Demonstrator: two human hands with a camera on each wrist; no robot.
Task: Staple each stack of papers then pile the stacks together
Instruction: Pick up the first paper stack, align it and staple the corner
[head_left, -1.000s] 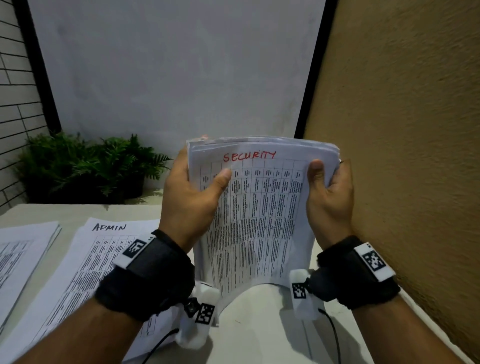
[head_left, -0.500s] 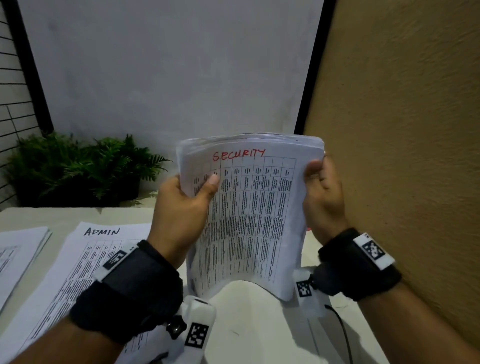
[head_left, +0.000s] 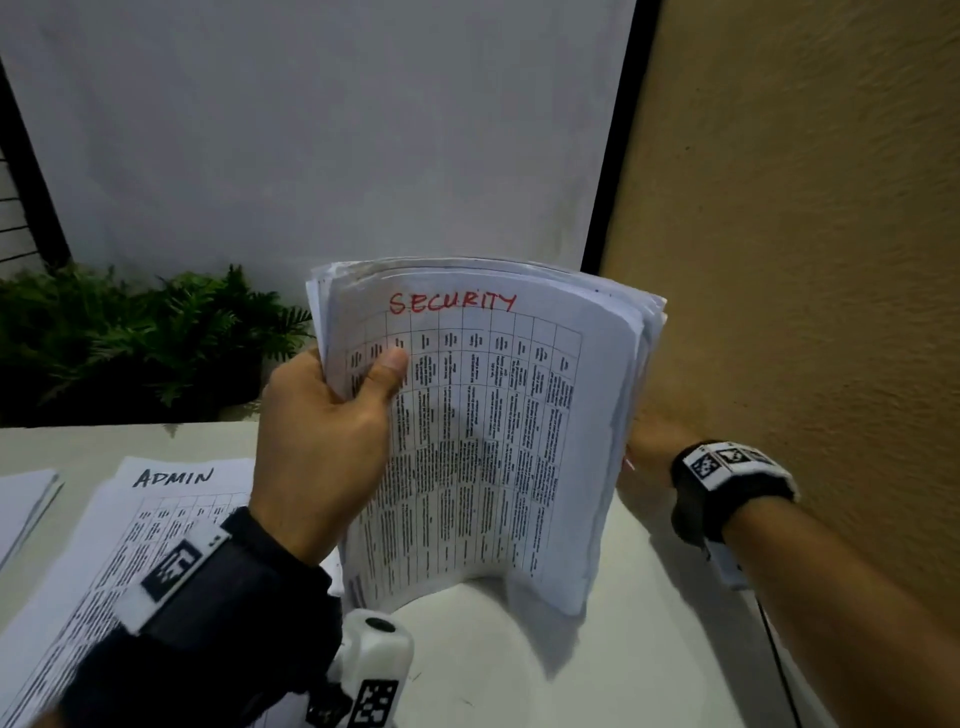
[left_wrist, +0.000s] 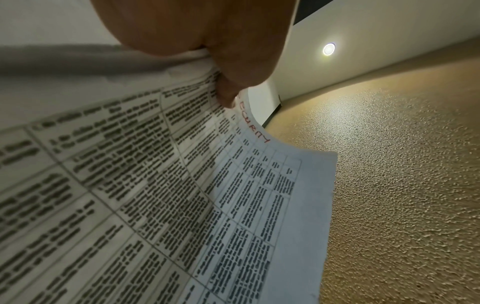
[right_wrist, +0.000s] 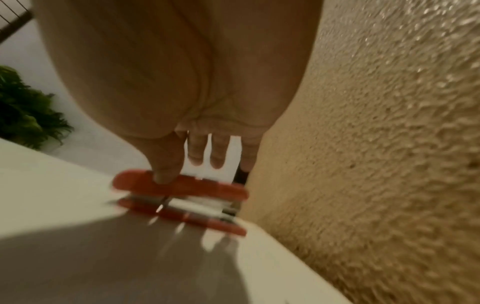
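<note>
Above the worktop (head_left: 519, 675), left grip (head_left: 332, 431) pinches SECURITY stack (head_left: 483, 441) upright; at right, w/ fingers extended, right grip (right_wrist: 182, 92) touches red stapler (right_wrist: 182, 197).

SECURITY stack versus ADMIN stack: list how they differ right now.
The SECURITY stack stands upright and bowed, its bottom edge on the table, gripped by the left hand; the ADMIN stack lies flat, unheld. SECURITY is lettered in red, ADMIN in black. Both top sheets carry a printed table under a handwritten heading.
</note>
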